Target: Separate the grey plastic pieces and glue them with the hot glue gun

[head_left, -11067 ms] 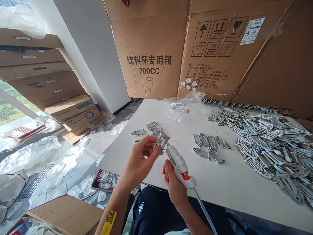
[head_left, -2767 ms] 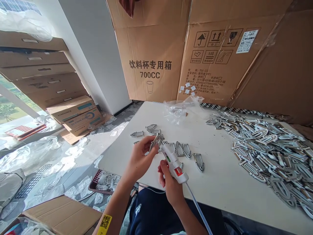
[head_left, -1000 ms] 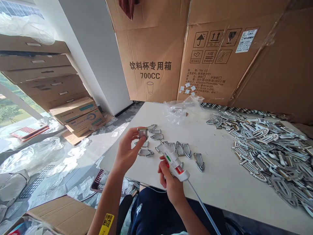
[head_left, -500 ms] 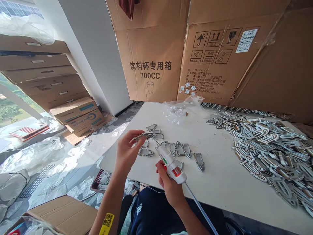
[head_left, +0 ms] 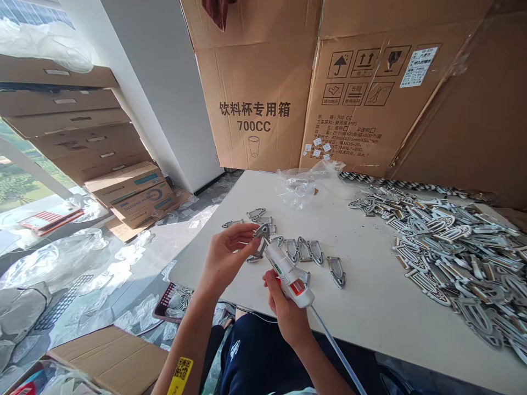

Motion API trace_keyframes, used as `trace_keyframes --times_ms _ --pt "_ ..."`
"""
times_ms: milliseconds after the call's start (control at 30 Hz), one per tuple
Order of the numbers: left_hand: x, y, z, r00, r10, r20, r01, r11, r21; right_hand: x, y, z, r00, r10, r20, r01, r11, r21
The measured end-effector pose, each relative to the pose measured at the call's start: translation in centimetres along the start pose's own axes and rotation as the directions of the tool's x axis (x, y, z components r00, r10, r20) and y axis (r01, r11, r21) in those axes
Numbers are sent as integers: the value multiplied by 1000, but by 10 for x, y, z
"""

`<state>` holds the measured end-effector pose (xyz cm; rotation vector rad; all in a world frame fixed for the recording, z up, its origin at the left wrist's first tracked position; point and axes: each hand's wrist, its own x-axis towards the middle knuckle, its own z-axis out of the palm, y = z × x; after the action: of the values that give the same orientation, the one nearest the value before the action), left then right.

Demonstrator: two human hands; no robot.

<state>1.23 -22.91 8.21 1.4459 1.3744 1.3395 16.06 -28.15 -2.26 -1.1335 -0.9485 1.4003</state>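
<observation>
Fingers (head_left: 236, 233) of the left hand (head_left: 226, 259) pinch a pointed grey metal clip (head_left: 262, 232), up over the white tabletop (head_left: 370, 312) just beside the nozzle of a white hot-glue gun (head_left: 286, 272)! Over to the right hand (head_left: 285, 311), fingers clamped round the gun's grip, a row of matching clips (head_left: 304, 250) just beyond.

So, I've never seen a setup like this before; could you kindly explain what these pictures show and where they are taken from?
Certainly. There is no machine here: a camera worn on a person's head looks forward and down at their own hands. The left hand pinches a small metal frame, while the right hand grips a white glue gun, its tip right beside that frame. On the white table lie a row of similar frames and, further right, a large heap of metal pieces. Cardboard boxes stand behind the table.
</observation>
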Motion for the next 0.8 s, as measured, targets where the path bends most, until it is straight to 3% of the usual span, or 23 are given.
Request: trace_keyframes --times_ms 300,533,800 --pt "-2 -3 1 1000 -21 15 21 1000 -16 3 10 4 988 -45 -145 40 998 -42" --pt "-2 -1 0 1000 -10 10 10 1000 10 7 17 2 992 -11 -127 9 1000 -19" --pt "-6 4 2 996 80 -36 -75 991 114 6 13 4 989 -58 -134 50 997 -66"
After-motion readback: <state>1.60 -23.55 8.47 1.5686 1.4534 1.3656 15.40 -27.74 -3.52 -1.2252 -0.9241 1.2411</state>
